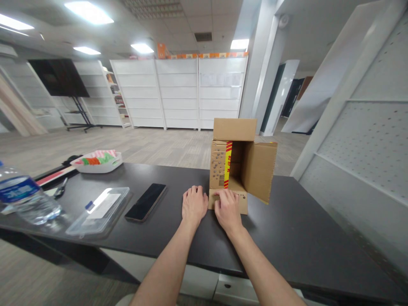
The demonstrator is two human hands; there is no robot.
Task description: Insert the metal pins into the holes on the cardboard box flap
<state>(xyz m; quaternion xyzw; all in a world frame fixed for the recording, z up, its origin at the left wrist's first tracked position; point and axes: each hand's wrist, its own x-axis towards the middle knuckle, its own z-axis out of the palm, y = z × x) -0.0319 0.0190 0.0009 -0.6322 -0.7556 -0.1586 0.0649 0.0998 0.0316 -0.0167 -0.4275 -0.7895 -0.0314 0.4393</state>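
Note:
A brown cardboard box (235, 165) lies on its side on the dark table, its opening facing me and its flaps folded outward. Small grey round pieces dot its left flap (218, 163), beside a yellow and red tape strip (228, 163). My right hand (228, 209) rests on the lower flap (242, 207), index finger pointing left and thumb apart from it; the other fingertips are partly hidden. A few small dark round spots show on that flap just right of the fingers. Palm down on the table, my left hand (194, 205) lies beside the box with fingers loosely extended, holding nothing.
Left of my hands lie a black phone (145, 202) and a clear plastic case (99, 212) with a paper label inside. A water bottle (27, 195) is at the far left. Behind sits a white tray (102, 167) with colourful packets. A white perforated panel (360, 161) borders the right side.

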